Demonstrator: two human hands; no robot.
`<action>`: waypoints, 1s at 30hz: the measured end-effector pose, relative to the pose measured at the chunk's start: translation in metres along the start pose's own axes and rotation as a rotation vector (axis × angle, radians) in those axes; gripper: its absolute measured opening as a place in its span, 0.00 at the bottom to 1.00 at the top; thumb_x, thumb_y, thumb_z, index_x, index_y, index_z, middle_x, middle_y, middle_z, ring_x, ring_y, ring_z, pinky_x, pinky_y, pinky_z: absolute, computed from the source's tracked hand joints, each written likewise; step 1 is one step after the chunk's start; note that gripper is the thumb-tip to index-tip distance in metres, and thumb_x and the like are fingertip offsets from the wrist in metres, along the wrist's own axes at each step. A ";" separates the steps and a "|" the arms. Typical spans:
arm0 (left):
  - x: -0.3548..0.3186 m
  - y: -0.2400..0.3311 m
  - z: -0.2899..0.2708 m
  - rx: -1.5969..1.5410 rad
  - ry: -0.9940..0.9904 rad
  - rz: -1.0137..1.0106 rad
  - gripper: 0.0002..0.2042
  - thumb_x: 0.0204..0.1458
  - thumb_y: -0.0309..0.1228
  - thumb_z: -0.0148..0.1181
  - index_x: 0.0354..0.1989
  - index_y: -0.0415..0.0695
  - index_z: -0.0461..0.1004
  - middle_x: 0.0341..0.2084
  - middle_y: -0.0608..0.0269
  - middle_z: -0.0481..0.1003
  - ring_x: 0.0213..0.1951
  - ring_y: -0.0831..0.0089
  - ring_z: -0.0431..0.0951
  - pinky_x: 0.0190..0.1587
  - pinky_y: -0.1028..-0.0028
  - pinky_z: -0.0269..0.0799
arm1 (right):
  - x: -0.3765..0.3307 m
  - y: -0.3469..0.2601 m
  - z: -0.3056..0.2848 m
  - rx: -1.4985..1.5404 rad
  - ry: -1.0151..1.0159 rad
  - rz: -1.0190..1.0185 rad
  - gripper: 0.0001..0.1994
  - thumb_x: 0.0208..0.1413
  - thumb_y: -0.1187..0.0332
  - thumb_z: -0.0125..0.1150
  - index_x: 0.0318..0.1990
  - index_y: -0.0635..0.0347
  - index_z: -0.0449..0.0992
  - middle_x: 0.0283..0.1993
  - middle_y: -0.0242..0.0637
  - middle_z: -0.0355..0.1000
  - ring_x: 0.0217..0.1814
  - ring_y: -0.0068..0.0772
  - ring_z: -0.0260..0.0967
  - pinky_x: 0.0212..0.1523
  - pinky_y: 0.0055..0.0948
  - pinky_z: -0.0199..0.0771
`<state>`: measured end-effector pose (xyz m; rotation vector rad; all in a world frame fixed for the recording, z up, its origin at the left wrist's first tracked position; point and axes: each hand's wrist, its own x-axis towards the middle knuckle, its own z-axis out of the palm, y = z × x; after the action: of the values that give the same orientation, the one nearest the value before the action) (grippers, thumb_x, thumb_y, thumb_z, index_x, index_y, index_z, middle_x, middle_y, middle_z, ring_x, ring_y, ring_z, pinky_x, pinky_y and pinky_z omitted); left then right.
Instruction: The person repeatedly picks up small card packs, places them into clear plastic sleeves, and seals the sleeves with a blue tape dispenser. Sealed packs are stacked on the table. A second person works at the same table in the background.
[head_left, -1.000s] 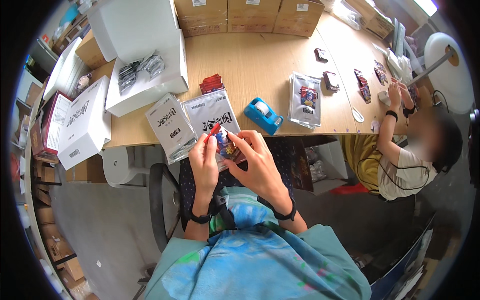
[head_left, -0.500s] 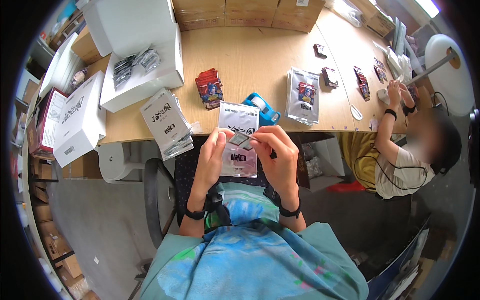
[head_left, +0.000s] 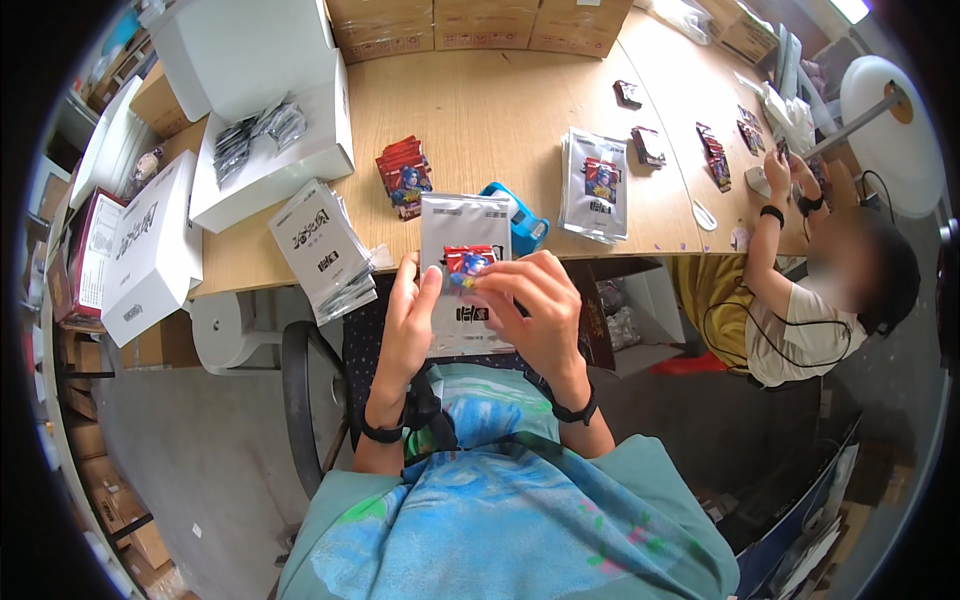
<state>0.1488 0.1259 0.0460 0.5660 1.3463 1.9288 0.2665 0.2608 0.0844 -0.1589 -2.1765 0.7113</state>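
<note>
A flat silver pouch (head_left: 466,215) with dark printing is tilted toward me at the table's front edge, its lower part over my lap. My left hand (head_left: 406,322) closes on its left edge, thumb across the front and fingers partly hidden behind. With thumb and fingertips, my right hand (head_left: 537,305) pinches a small red card packet (head_left: 468,258) bearing a blue-haired figure. The packet lies against the middle of the pouch's face, its lower right corner covered by my fingers. Behind the pouch stands a blue tape dispenser (head_left: 524,222).
Red card packets (head_left: 405,178) lie fanned beyond my left hand. Silver pouches are stacked at left (head_left: 322,245) and right (head_left: 594,213), the right stack topped by a red packet. An open white box (head_left: 325,150) holds dark packets. A co-worker (head_left: 815,315) handles something small at far right.
The small packet has turned from its pale, diamond-patterned side to its red side and now lies against the pouch. My left hand has shifted from the packet to the pouch's edge.
</note>
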 end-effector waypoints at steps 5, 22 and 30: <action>-0.001 0.010 0.001 0.002 0.064 0.020 0.16 0.68 0.34 0.56 0.56 0.38 0.65 0.48 0.57 0.76 0.49 0.78 0.74 0.55 0.76 0.70 | -0.013 0.001 0.007 -0.074 -0.084 -0.085 0.11 0.41 0.72 0.75 0.36 0.55 0.84 0.46 0.28 0.80 0.44 0.35 0.71 0.44 0.35 0.71; 0.018 -0.012 -0.018 0.337 0.159 0.206 0.12 0.62 0.20 0.58 0.52 0.34 0.67 0.47 0.57 0.75 0.48 0.75 0.76 0.54 0.72 0.75 | 0.009 0.068 0.000 -0.235 0.078 0.617 0.09 0.59 0.69 0.69 0.44 0.62 0.83 0.43 0.46 0.76 0.31 0.40 0.75 0.35 0.38 0.74; 0.024 -0.013 -0.014 0.232 0.148 0.200 0.13 0.62 0.19 0.57 0.53 0.33 0.67 0.49 0.56 0.74 0.51 0.75 0.75 0.56 0.71 0.75 | 0.015 0.085 0.017 -0.346 -0.034 0.649 0.11 0.59 0.63 0.68 0.38 0.65 0.80 0.39 0.48 0.74 0.38 0.51 0.75 0.42 0.43 0.74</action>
<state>0.1278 0.1380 0.0276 0.7045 1.6766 2.0191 0.2338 0.3293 0.0397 -1.0734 -2.2688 0.6713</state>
